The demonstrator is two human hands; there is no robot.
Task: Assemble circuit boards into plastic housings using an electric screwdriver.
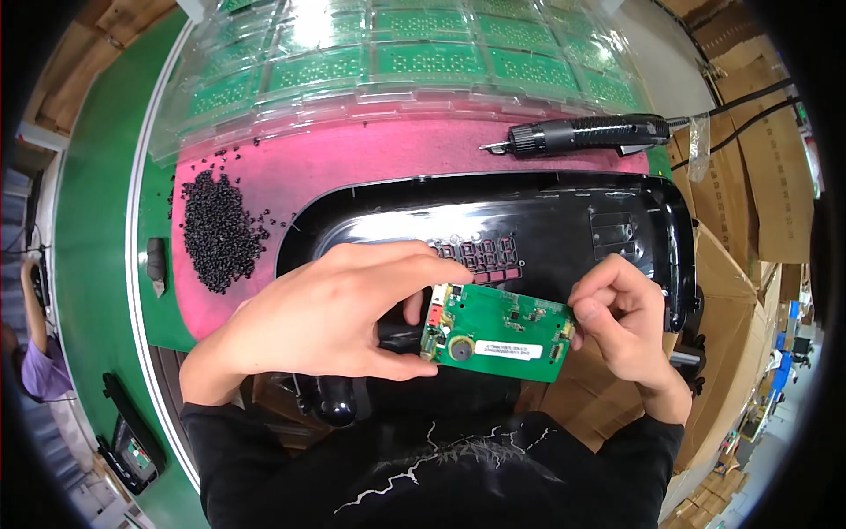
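Observation:
Between my two hands is a green circuit board (515, 322) with a white label, a round black part and red and white connectors at its left end. My left hand (339, 309) grips that left end between thumb and fingers. The board's right edge is pinched by the thumb and fingers of my right hand (621, 317). Below and behind the board lies a large black plastic housing (379, 216), open side up, with digit-shaped cut-outs near its middle. My left hand covers part of the housing's near left side.
On the pink mat (405, 145) lie a heap of small black screws (216, 231) and a black electric screwdriver (586, 135). Clear trays (370, 66) of green boards stand behind. A small dark-handled blade (156, 264) rests at left. Cardboard boxes (727, 309) stand right; another person (44, 361) is far left.

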